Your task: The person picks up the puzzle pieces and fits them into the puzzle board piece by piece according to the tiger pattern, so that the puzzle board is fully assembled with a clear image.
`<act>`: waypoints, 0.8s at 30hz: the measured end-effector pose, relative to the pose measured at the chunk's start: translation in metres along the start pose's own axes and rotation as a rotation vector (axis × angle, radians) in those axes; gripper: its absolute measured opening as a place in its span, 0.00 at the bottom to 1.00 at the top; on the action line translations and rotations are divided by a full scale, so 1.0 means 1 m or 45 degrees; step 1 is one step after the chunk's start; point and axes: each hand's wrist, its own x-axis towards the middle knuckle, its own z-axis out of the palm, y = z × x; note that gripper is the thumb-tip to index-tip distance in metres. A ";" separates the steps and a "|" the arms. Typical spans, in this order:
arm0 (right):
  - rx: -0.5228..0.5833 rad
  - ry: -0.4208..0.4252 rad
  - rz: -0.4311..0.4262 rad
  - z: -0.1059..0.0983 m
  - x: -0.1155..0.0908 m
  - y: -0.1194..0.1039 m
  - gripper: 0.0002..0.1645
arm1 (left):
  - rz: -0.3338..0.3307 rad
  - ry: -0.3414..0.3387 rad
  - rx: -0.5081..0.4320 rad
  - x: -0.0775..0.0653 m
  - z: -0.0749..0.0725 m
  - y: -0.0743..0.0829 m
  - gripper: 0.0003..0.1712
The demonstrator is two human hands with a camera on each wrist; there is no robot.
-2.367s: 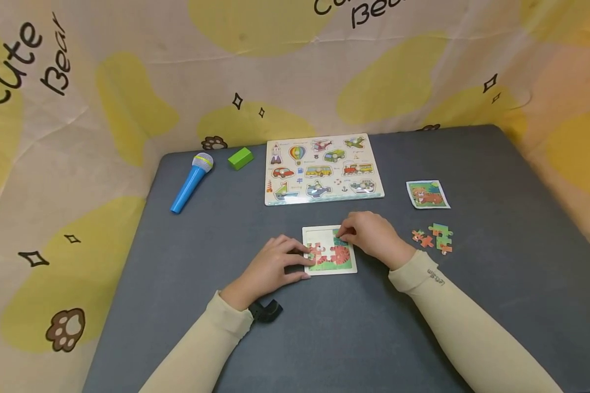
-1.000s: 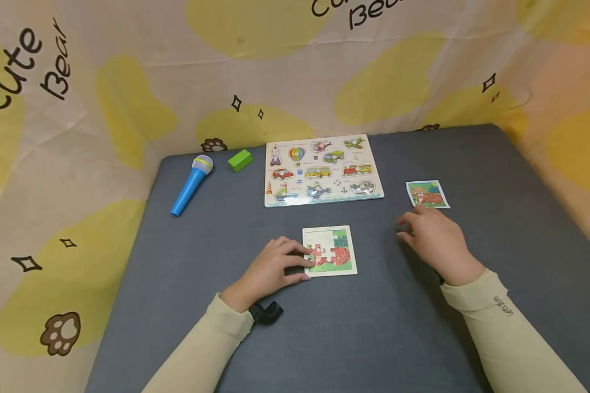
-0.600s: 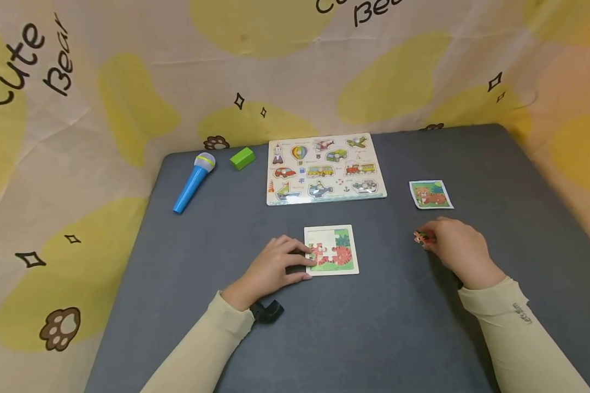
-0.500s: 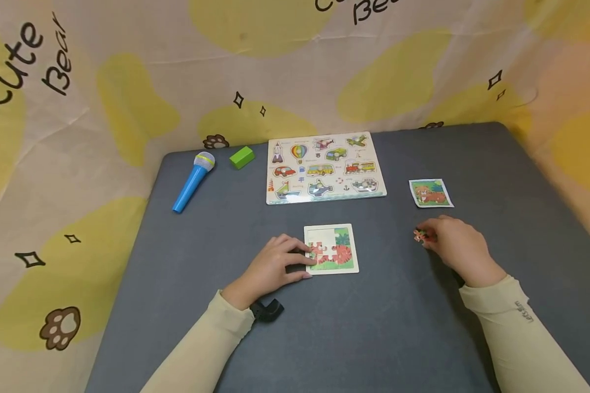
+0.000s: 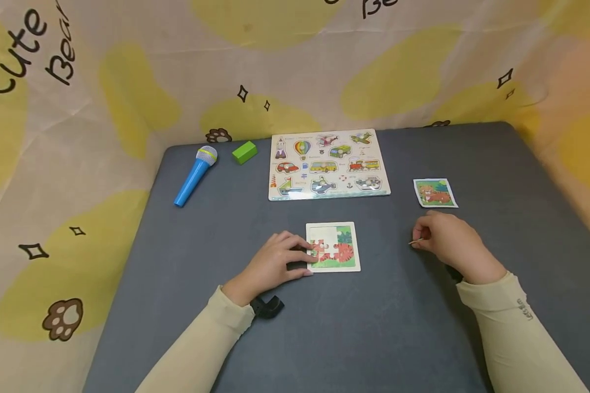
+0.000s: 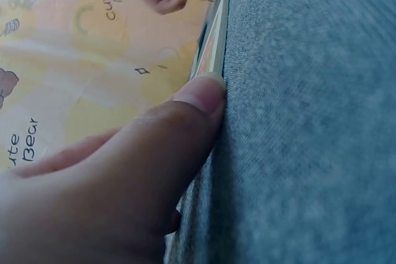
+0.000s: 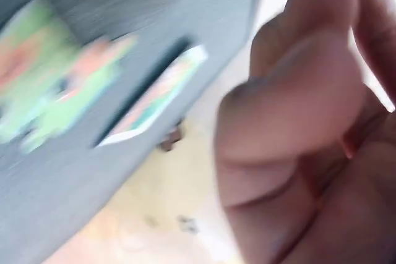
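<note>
In the head view my left hand (image 5: 273, 264) rests at the left side of a small white-framed jigsaw puzzle (image 5: 336, 269), its fingers over the left rim and the thumb by the lower corner. The left wrist view shows the thumb (image 6: 201, 94) against the frame's edge. Pieces fill the puzzle's right side and bottom; a white gap shows at the upper left. Away to the right, my right hand (image 5: 454, 245) pinches a thin puzzle piece (image 5: 415, 241), seen edge-on, between thumb and fingers. Loose puzzle pieces (image 7: 86, 88) lie beside that hand in the blurred right wrist view.
A picture card (image 5: 435, 193) lies just beyond my right hand. Toward the back is a vehicle picture board (image 5: 329, 191), with a green block (image 5: 245, 152) and a blue toy microphone (image 5: 194, 179) on its left. A printed cloth (image 5: 285, 65) rises behind the grey table (image 5: 354, 333).
My right hand has left the puzzle for the loose pieces on the right and taken one up, turning it from showing its printed face to edge-on. The left hand has stayed put.
</note>
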 end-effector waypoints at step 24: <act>0.372 -0.225 -0.297 0.062 0.073 -0.099 0.11 | -0.040 -0.031 -0.004 0.000 -0.003 0.002 0.18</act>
